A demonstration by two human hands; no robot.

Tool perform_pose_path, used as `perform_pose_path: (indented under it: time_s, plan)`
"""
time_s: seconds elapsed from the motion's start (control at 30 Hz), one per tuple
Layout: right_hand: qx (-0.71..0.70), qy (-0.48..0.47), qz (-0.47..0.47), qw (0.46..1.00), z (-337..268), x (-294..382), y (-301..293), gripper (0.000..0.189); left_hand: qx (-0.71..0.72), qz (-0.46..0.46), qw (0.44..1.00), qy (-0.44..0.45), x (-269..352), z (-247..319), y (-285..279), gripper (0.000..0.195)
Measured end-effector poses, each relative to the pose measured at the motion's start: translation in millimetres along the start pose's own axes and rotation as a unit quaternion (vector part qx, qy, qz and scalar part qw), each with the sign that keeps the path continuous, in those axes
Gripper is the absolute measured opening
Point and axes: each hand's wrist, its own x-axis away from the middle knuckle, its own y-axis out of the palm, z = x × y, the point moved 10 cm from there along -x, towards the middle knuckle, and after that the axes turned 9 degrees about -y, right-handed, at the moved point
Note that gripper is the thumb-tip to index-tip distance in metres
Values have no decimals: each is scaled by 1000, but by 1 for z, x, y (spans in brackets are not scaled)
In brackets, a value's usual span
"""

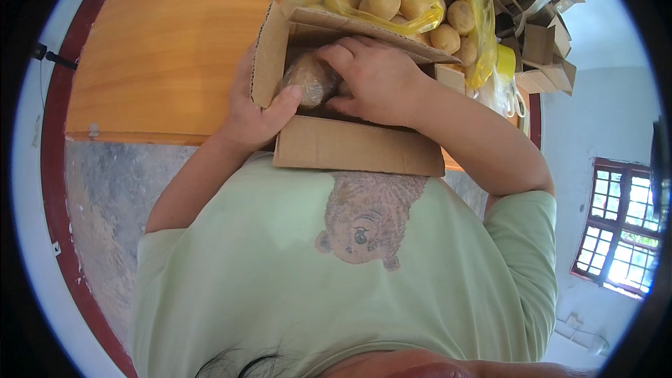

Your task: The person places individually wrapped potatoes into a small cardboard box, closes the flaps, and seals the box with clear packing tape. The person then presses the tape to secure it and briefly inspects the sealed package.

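An open cardboard box (pixel 362 144) with raised flaps stands at the table's near edge, against my shirt. My left hand (pixel 262 110) grips the box's left side, its thumb over the rim and touching a potato (pixel 313 81) in clear plastic wrap. Inside the box is my right hand (pixel 373 76), fingers bent down beside the wrapped potato. Part of another brown item shows under its palm. Whether the right fingers hold something is hidden by the hand and the box walls.
Behind the box, an open yellow plastic bag (pixel 430 16) holds several potatoes (pixel 380 2). Flattened and folded cardboard boxes (pixel 541 37) are piled at the far right. Near them sits a yellow tape roll (pixel 505 63). The wooden table (pixel 173 52) extends to the left.
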Motion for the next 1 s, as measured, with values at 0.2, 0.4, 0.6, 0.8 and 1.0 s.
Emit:
perform_pose_path:
  time_s: [0.2, 0.4, 0.6, 0.8, 1.0]
  plan:
    - [-23, 5, -10, 1000, 3, 0, 2, 44, 12, -7, 1000, -4, 0, 0, 1, 67]
    - [-61, 28, -6, 998, 11, 11, -6, 50, -34, -1, 999, 25, -1, 2, -1, 67]
    - [-112, 74, -18, 991, 36, 44, -5, 60, -32, -11, 999, 10, -1, 4, 2, 67]
    - [-90, 43, -41, 994, 26, 43, -1, 64, -4, -13, 1000, -19, -2, 0, 3, 66]
    - [-52, 48, -76, 995, 27, 41, 7, 65, -31, -8, 999, -10, -1, 0, 0, 66]
